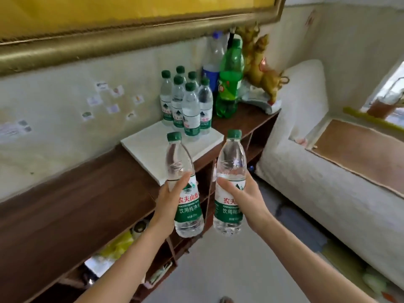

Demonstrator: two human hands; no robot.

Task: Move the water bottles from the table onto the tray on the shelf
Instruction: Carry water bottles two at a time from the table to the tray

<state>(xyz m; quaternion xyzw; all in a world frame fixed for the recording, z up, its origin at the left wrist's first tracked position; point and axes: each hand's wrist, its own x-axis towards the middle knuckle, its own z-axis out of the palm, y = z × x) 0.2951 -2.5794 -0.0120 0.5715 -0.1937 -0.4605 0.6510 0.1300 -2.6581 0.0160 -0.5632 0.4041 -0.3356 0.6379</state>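
Both hands (169, 201) (246, 199) upright around bottles (185, 186)

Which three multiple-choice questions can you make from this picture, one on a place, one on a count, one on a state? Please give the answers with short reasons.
1. Where does the white tray lie?
A. on the brown shelf
B. on the floor
C. on the sofa

2. How many small water bottles already stand on the tray?
A. two
B. six
C. ten

3. What are the two hands doing?
A. both hang empty
B. only one holds a bottle
C. each holds one bottle upright

Answers:
1. A: the tray rests on the shelf top, next to the wall.
2. B: six green caps show in the group of bottles on the tray.
3. C: the left hand grips the left bottle and the right hand grips the right bottle, fingers curled round the labels, caps pointing up.
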